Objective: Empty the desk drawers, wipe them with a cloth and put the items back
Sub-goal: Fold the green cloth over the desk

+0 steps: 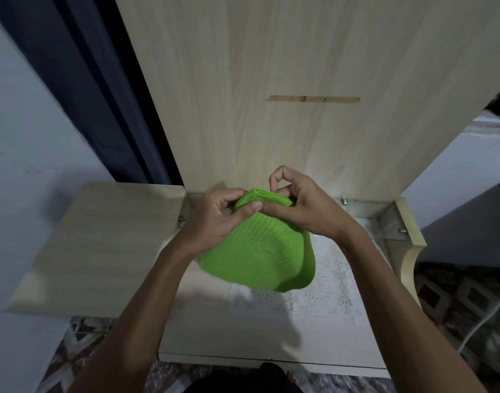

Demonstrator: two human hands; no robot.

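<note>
Left hand and right hand pinching folded green cloth, above desk

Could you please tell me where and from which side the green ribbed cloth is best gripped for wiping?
Probably at its folded top edge, from above, one hand at each end. The green ribbed cloth hangs bunched there, its layers stacked, between the left hand and right hand, while its lower part droops loose above the lace-covered desk top.
</note>
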